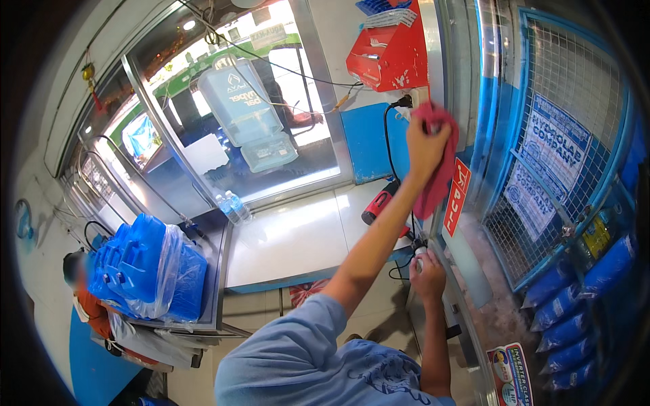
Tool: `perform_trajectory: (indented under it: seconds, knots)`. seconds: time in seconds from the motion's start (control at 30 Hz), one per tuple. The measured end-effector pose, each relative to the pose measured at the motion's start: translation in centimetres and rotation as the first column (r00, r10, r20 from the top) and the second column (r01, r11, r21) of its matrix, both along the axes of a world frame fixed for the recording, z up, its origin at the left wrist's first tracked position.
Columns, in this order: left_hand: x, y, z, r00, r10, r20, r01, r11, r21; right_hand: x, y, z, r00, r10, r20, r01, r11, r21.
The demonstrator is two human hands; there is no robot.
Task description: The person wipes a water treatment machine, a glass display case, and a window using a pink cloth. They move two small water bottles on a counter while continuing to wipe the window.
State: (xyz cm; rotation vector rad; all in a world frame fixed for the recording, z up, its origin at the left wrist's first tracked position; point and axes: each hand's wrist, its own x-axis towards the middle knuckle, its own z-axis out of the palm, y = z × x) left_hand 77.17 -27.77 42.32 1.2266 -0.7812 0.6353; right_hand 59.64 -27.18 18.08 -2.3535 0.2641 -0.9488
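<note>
At the far left, blue plastic jugs wrapped in clear film (pixel 183 277) stand on a metal-edged table, and two small clear plastic bottles (pixel 233 206) sit beside them on a glossy white tiled counter (pixel 291 237). Farther right, a red-and-black tool-like object (pixel 379 203) lies near the counter's end. Past it, the left hand (pixel 428 149) is raised, its fingers curled closed over a bunched pink cloth (pixel 440 183), which hangs in front of a clear glass panel (pixel 470 267) just beside a red rectangular sticker (pixel 458 196); whether cloth and glass touch, I cannot tell. Lower down, the right hand (pixel 429 279) is wrapped around a small bottle-like object with a whitish top (pixel 420 254), mostly hidden by the fingers. For good wiping, I'd judge, fold the cloth into a flat pad, press evenly, overlap the strokes, and ease off around the sticker's edges.
</note>
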Motion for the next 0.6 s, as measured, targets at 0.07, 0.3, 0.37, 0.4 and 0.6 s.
perform_trajectory:
  seconds: [0.07, 0.3, 0.37, 0.4, 0.6]
  knots:
    - [-1.3, 0.6, -4.8, 0.999, 0.008, -0.052, -0.007, 1.000, 0.015, 0.1, 0.0, -0.2, 1.000, -0.006, 0.020, 0.007, 1.000, -0.010]
    - [-1.9, 2.2, -11.2, 0.948, -0.208, -0.241, 0.231, 0.971, 0.068, 0.0, -0.2, -0.2, 0.999, 0.009, 0.053, -0.009, 1.000, -0.009]
    - [-1.3, 2.2, -9.9, 0.973, -0.161, -0.165, 0.178, 0.979, 0.096, 0.0, -0.1, -0.1, 0.998, 0.006, 0.063, -0.005, 1.000, -0.027]
    - [-1.0, 2.0, -8.7, 0.983, -0.137, -0.125, 0.150, 0.984, 0.101, 0.0, -0.1, 0.0, 0.999, 0.004, 0.042, -0.003, 1.000, -0.026]
    - [0.9, 0.6, 3.5, 0.997, -0.059, 0.048, 0.058, 0.998, 0.018, 0.0, 0.1, 0.5, 0.999, -0.016, 0.035, 0.018, 0.998, -0.059]
